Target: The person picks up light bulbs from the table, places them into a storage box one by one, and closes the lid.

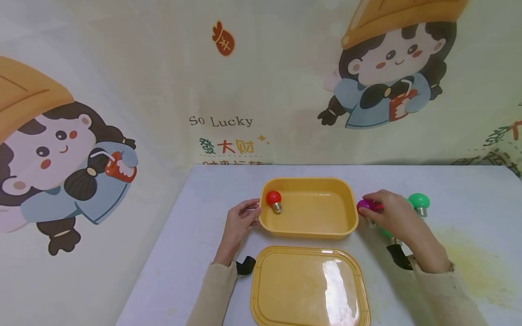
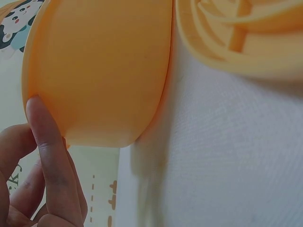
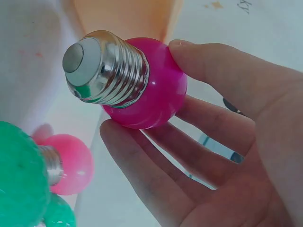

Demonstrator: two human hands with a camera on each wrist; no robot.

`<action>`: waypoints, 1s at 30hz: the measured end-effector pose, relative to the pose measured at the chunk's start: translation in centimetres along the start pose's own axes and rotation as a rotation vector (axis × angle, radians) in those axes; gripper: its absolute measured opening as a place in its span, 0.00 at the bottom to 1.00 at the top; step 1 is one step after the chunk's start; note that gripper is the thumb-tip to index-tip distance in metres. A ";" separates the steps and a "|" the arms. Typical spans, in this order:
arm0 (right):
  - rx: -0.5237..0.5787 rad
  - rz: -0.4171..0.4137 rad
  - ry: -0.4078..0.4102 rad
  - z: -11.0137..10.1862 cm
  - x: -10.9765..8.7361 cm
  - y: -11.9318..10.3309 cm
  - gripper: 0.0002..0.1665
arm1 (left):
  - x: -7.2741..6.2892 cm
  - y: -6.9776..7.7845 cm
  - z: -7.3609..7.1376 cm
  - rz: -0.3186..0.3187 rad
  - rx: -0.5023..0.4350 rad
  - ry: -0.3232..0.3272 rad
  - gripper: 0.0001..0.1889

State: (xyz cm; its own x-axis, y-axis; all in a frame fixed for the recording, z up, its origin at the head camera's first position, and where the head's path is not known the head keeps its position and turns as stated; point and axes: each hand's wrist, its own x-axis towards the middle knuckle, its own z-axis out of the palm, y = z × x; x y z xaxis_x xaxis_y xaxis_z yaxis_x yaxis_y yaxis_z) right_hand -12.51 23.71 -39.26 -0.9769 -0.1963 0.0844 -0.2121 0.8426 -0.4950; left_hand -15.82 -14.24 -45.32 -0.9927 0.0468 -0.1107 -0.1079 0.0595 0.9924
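My left hand (image 1: 240, 219) touches the left end of a yellow plastic box (image 1: 310, 234), its fingertips against the outside near the rim. The box wall (image 2: 104, 71) fills much of the left wrist view. Inside the box, at the left, lies a red light bulb (image 1: 273, 198) with a silver screw base. Just past the box's right end, my right hand (image 1: 397, 217) pinches a magenta light bulb (image 3: 158, 90) between thumb and fingers. Its metal screw base (image 3: 111, 71) points away from the palm. Green bulbs (image 1: 419, 200) and a pink bulb (image 3: 73, 163) are close by that hand.
A yellow lid (image 1: 293, 290) lies flat on the white table (image 1: 175, 271), in front of the box. Behind the table hangs a cloth (image 1: 285, 81) printed with cartoon figures. Black wrist-camera parts (image 1: 246, 266) stick out by both sleeves.
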 end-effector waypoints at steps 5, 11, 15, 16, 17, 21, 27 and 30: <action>-0.001 0.005 0.027 -0.5 -0.1 -0.6 0.26 | 0.1 0.0 0.0 0.000 0.000 -0.001 0.19; 0.010 0.022 0.037 -1.0 0.0 -1.3 0.28 | 0.0 0.1 -0.1 0.001 0.007 -0.004 0.18; 0.033 0.027 0.043 -1.3 0.1 -1.9 0.28 | 0.1 0.1 -0.1 0.006 0.008 -0.004 0.18; 0.039 0.029 0.046 -1.4 0.1 -2.1 0.28 | 0.1 0.1 -0.1 0.006 0.009 -0.004 0.18; 0.041 0.031 0.048 -1.4 0.2 -2.3 0.28 | 0.1 0.1 -0.1 0.007 0.008 -0.003 0.18; 0.041 0.045 0.057 -1.7 0.4 -3.0 0.28 | 0.1 0.2 0.0 0.006 0.011 -0.004 0.18; 0.062 0.045 0.060 -1.7 0.9 -4.1 0.25 | 0.1 0.2 0.0 0.004 0.010 -0.002 0.18; 0.083 0.050 0.049 -1.6 1.2 -4.6 0.25 | 0.1 0.2 0.0 0.004 0.008 -0.003 0.18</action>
State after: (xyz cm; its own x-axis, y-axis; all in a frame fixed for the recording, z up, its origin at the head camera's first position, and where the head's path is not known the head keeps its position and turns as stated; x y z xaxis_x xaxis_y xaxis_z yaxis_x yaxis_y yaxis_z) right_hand -12.73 20.40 -35.52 -0.9868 -0.1285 0.0987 -0.1619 0.8060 -0.5693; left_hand -15.92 -14.18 -45.19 -0.9929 0.0504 -0.1074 -0.1040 0.0670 0.9923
